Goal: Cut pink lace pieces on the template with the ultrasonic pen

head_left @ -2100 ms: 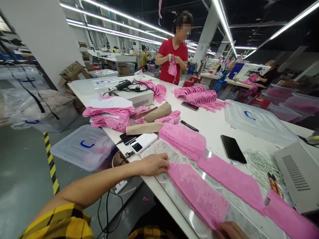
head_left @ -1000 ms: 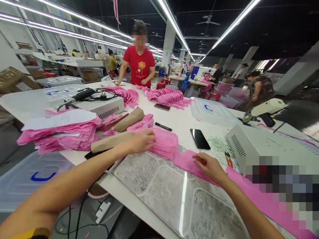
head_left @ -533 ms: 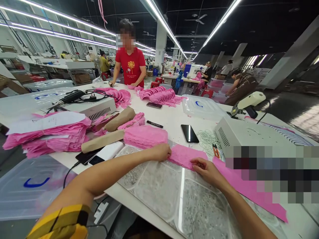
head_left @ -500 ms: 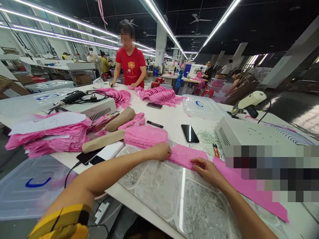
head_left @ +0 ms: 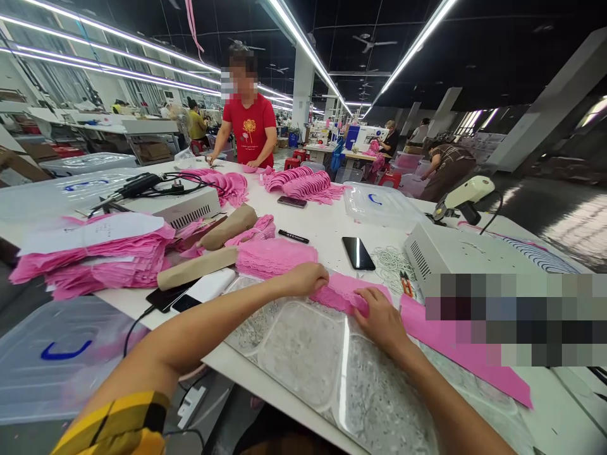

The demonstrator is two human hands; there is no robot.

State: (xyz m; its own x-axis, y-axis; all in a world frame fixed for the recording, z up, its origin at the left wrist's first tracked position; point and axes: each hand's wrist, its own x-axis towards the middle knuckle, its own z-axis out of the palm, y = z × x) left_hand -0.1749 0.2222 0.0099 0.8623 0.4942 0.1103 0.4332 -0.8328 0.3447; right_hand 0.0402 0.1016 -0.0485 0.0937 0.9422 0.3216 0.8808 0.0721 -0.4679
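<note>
My left hand (head_left: 307,279) is closed on the left end of a pink lace piece (head_left: 342,291) lying on a clear plastic sheet (head_left: 313,354). My right hand (head_left: 379,316) pinches the same piece at its near right edge. A stack of pink lace (head_left: 275,256) sits just behind my left hand. Another long pink lace strip (head_left: 465,347) stretches away to the right of my right hand.
A black phone (head_left: 358,253), a black pen (head_left: 294,237), small snips (head_left: 406,284) and a white machine box (head_left: 455,253) lie beyond my hands. Piles of pink fabric (head_left: 95,259) and cardboard rolls (head_left: 199,265) are at left. A person in a red shirt (head_left: 249,129) stands at the table's far end.
My left hand left the lace stack and came to the single piece on the sheet. My right hand slid left along that piece and both hands have gathered it closer together.
</note>
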